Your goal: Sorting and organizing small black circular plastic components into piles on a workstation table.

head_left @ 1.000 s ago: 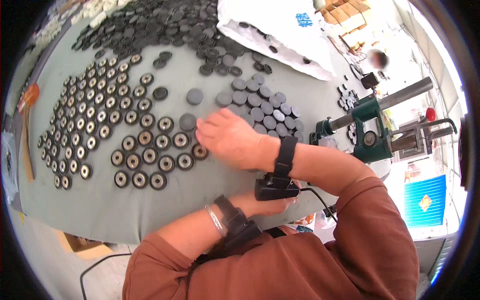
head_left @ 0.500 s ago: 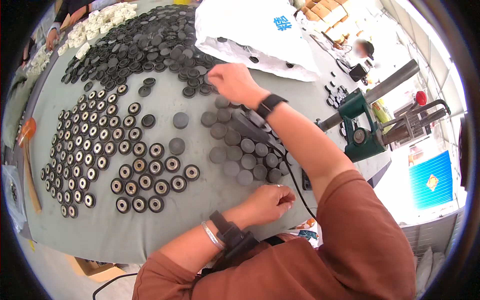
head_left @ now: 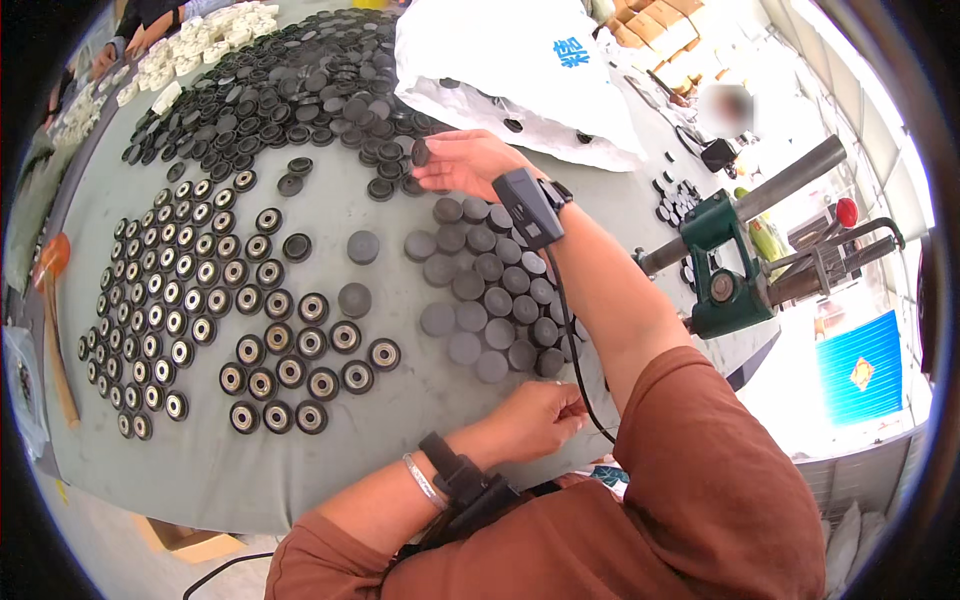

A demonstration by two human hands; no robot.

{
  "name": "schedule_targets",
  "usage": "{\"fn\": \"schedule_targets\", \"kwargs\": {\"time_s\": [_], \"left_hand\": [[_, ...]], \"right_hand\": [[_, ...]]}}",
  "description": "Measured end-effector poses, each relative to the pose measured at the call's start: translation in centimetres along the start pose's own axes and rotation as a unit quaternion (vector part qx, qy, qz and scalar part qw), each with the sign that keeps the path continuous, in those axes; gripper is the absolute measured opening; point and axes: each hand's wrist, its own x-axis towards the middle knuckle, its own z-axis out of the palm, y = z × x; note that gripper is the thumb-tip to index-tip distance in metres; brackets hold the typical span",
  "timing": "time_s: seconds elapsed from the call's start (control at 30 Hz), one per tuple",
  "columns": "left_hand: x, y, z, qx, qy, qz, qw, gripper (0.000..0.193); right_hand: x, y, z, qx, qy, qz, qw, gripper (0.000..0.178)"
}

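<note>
My right hand (head_left: 465,165) reaches to the front edge of a big heap of black round caps (head_left: 300,85). Between its thumb and fingertips it pinches one black cap (head_left: 420,152), tilted on edge. Just below that hand lies a close group of dark grey discs (head_left: 490,268), flat side up. My left hand (head_left: 530,420) rests near the table's front edge beside this group, its fingers curled in; whatever they may hold is hidden. To the left, black wheels with metal bearings in the middle (head_left: 190,293) lie in loose rows.
A white sack (head_left: 500,70) lies behind my right hand. A green press (head_left: 725,265) stands at the right edge. An orange-headed mallet (head_left: 55,300) lies far left. White parts (head_left: 200,45) are piled at the back, near another person's hands (head_left: 135,42). A cable hangs from my right wrist.
My right hand has turned, and a black cap now shows in its fingertips. The wrist device has rotated into view, uncovering more grey discs. My left hand has shifted slightly down.
</note>
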Motion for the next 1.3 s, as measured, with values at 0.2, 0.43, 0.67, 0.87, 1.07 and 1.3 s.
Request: {"fn": "schedule_targets", "kwargs": {"time_s": [0.2,0.43,0.67,0.87,1.07,1.3], "left_hand": [[0.0,-0.6,0.5,-0.013,0.015,0.016,1.000,0.014],[0.5,-2.1,1.0,0.070,0.043,0.092,0.992,0.015],[0.0,-1.0,0.6,0.037,-0.027,-0.017,0.999,0.020],[0.0,-1.9,1.1,-0.027,-0.016,0.007,0.999,0.018],[0.1,-3.3,2.2,0.018,-0.020,0.040,0.999,0.016],[-0.7,-2.9,2.2,0.033,-0.005,0.084,0.996,0.023]], "right_hand": [[-1.6,0.1,0.3,0.049,-0.119,0.001,0.992,0.029],[-3.1,0.6,3.5,-0.268,-0.014,-0.050,0.962,0.032],[-9.5,3.4,9.7,-0.579,-0.165,-0.279,0.748,0.029],[-11.2,4.5,10.0,-0.622,-0.239,-0.283,0.690,0.031],[-10.7,5.5,10.5,-0.662,-0.291,-0.357,0.591,0.033],[-12.1,7.5,10.0,-0.711,-0.201,-0.486,0.466,0.017]]}}
